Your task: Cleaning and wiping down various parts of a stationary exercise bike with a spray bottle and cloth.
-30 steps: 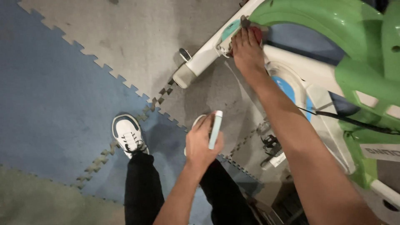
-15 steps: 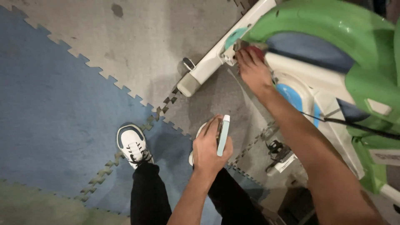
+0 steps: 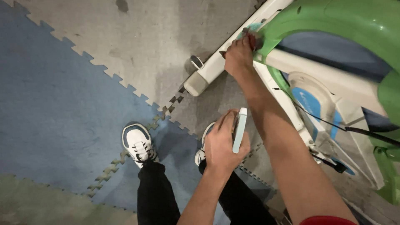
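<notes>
My left hand (image 3: 223, 143) is closed around a slim pale blue phone (image 3: 240, 130), held upright above my legs. My right hand (image 3: 241, 54) reaches forward to the exercise bike (image 3: 333, 25); its fingers pinch a small part where the white base bar (image 3: 225, 58) meets the green wheel guard. What exactly the fingertips hold is hidden and blurred. The bike has a green frame, a white lower body and a blue round disc (image 3: 310, 98).
The floor is interlocking foam mats, blue (image 3: 62, 104) on the left and grey (image 3: 146, 37) ahead. My white shoes (image 3: 137, 143) and black trousers stand on the blue mat. A black cable (image 3: 354, 130) runs along the bike's side. A small wheel (image 3: 193, 64) sits at the base bar's end.
The view has shifted down and closer. My right hand stays at the same joint on the bike. My left hand keeps the phone, sitting slightly lower in view.
</notes>
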